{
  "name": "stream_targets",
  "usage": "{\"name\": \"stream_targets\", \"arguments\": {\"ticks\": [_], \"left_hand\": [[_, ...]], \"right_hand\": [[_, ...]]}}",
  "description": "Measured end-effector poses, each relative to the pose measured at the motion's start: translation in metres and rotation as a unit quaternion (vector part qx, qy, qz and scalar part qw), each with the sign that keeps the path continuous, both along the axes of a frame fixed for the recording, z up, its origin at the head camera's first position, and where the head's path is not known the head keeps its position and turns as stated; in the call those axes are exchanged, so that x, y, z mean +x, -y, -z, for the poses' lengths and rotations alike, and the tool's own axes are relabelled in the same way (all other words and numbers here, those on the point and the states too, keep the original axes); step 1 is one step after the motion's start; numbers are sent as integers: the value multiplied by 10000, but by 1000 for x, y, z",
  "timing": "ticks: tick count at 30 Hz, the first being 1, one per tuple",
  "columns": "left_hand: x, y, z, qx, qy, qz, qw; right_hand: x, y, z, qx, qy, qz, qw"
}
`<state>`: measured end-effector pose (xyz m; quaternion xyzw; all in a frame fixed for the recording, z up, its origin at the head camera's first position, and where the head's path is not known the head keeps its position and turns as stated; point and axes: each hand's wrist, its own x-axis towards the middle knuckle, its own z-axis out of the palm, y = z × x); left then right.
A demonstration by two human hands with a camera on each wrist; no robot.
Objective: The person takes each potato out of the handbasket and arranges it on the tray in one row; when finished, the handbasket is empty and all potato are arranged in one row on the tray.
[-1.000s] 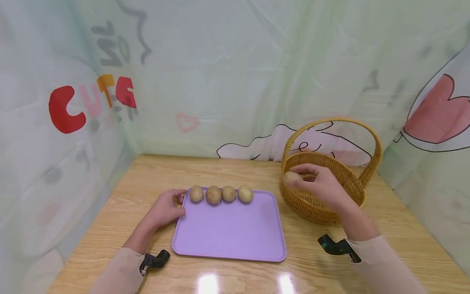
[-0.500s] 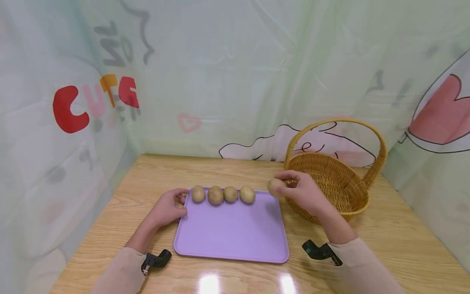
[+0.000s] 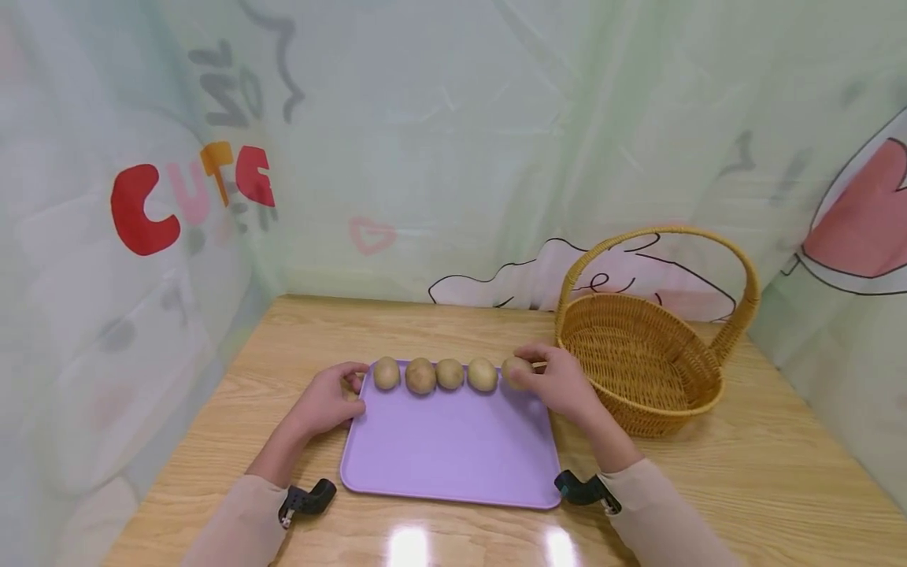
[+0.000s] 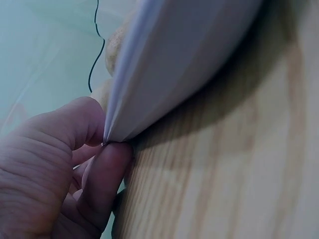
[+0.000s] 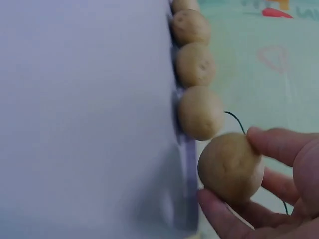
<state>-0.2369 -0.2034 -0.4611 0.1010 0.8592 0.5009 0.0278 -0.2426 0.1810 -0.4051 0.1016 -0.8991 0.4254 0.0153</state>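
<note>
My right hand (image 3: pixel 564 384) holds a potato (image 5: pixel 230 167) between thumb and fingers, close over the far right corner of the purple tray (image 3: pixel 453 449). Left of it, along the tray's far edge, several more potatoes stand in a row; the nearest one (image 3: pixel 483 374) is pale and round, and a browner potato (image 3: pixel 421 376) sits further left. At the tray's left side, my left hand (image 3: pixel 326 400) pinches the rim; the left wrist view shows thumb and finger (image 4: pixel 107 167) on either face of the tray's edge.
Behind and right of my right hand stands a wicker basket (image 3: pixel 659 411) with a tall arched handle, no potatoes visible inside. The wooden table (image 3: pixel 723 488) ends at a printed cloth backdrop (image 3: pixel 425 157) at the back and sides.
My right hand has carried the potato leftward from over the basket to the far right corner of the tray. The left hand has stayed at the tray's rim.
</note>
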Motion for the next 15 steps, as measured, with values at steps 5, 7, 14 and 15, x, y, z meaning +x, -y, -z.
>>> {"name": "stream_targets", "arguments": {"ticks": [5, 7, 14, 15], "left_hand": [[3, -3, 1, 127, 131, 16, 9998], [5, -4, 0, 120, 146, 26, 9998], [5, -3, 0, 104, 150, 41, 9998], [5, -3, 1, 98, 150, 49, 9998]], "right_hand": [[2, 6, 7, 679, -278, 395, 9965], [4, 6, 8, 833, -334, 483, 9948], [7, 6, 9, 927, -384, 473, 9938], [8, 6, 9, 921, -371, 469, 9940]]}}
